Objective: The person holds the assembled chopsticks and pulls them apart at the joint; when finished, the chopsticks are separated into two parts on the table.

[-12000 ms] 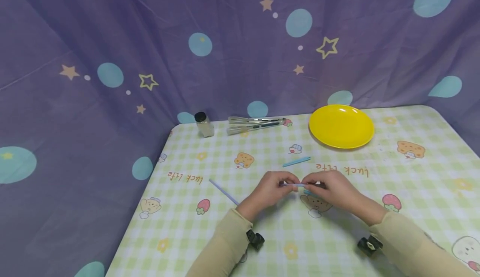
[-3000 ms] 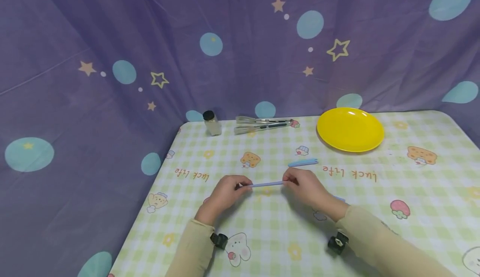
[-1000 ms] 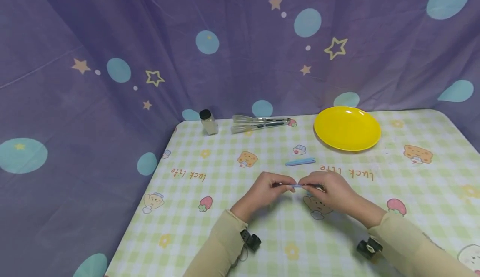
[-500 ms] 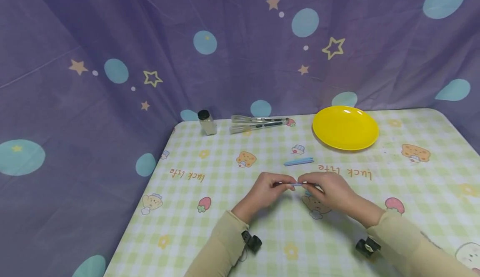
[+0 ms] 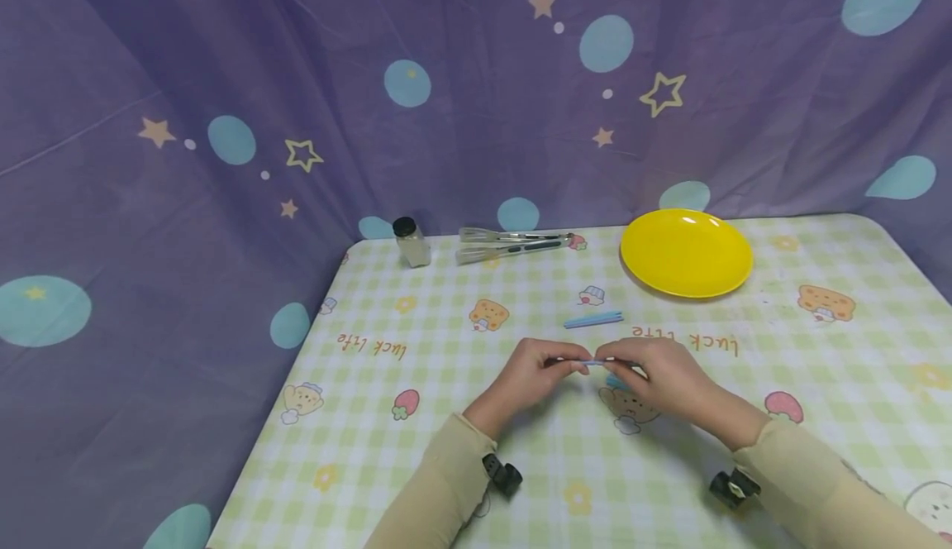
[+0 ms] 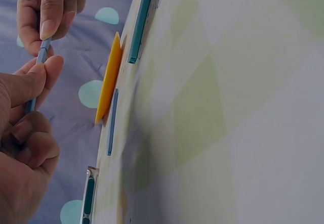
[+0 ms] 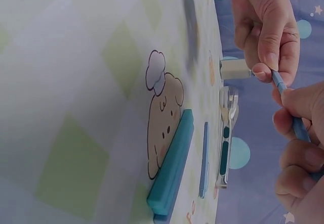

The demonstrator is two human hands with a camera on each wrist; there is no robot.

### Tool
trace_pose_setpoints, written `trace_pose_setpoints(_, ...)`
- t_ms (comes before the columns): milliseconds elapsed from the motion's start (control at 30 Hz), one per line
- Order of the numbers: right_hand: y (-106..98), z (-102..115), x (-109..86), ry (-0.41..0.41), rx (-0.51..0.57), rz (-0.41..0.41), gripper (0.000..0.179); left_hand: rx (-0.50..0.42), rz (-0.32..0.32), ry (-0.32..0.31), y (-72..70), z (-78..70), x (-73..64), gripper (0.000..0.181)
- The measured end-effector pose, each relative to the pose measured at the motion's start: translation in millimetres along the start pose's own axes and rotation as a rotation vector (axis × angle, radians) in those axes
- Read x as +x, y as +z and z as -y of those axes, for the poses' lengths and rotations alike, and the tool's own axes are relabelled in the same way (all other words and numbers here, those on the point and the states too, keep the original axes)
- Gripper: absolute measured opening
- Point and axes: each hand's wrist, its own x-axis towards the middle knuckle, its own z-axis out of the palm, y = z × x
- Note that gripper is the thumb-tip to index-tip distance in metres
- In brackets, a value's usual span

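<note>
My left hand point(image 5: 531, 371) and right hand point(image 5: 662, 371) meet just above the middle of the table. Between their thumbs and fingers they pinch one thin blue-purple stick point(image 5: 592, 362). A joint line crosses this stick point(image 6: 42, 52) between the fingertips in the left wrist view; most of its length is hidden in the hands. Behind the hands, slim blue and purple sticks point(image 5: 592, 320) lie side by side on the cloth. Under the right hand lie thicker-looking teal sticks point(image 7: 172, 163), mostly hidden from the head view.
A yellow plate point(image 5: 686, 253) stands at the back right. Metal tongs point(image 5: 513, 246) and a black-capped jar point(image 5: 411, 243) are along the back edge, by the purple curtain point(image 5: 461, 152). A checked cloth point(image 5: 416, 483) covers the table.
A purple stick by the left forearm twelve seconds ago is gone from there. Three seconds ago the hands were wider apart along the stick; now they almost touch. Little differs over the last second.
</note>
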Motion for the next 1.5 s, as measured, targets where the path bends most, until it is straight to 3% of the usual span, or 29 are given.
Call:
trace_pose_setpoints(367,-3,-4,-3.6,0.016,0.001,-0.006,0.02,0.017,-0.02,-0.003,-0.9,2.6,1.6,0.015)
trace_pose_setpoints(500,-5,-8,-5.8,0.107,0.017,-0.008,0.009,0.03,-0.043,-0.017,-4.9,6.8,2.0,0.013)
trace_pose_setpoints(600,-6,-11,-8.6,0.196,0.009,-0.031,0.001,0.041,-0.017,-0.03,-8.4,9.4,2.1,0.016)
trace_pose_setpoints(800,-8,-19,-15.0,0.34,-0.014,-0.08,0.005,0.103,0.03,-0.096,-13.4,11.8,2.6,0.029)
trace_pose_setpoints(867,-10,-22,-16.2,0.384,-0.002,-0.052,0.005,0.136,0.005,-0.11,-13.7,13.1,4.4,0.029)
trace_pose_setpoints(967,-12,-24,-17.6,0.429,0.022,0.0,0.014,0.209,-0.089,-0.128,-12.8,15.0,8.9,0.024)
trace_pose_setpoints(1133,-12,-27,-20.3,0.413,0.074,0.041,0.024,0.305,-0.239,-0.214,-8.1,16.1,20.1,0.013)
trace_pose_setpoints(1333,-7,-32,-22.9,0.422,0.09,0.041,0.009,0.394,-0.287,-0.324,5.1,14.3,39.4,0.004)
trace_pose_setpoints(1500,-2,-33,-21.9,0.456,0.08,0.05,0.005,0.43,-0.3,-0.351,15.6,11.4,53.3,0.004)
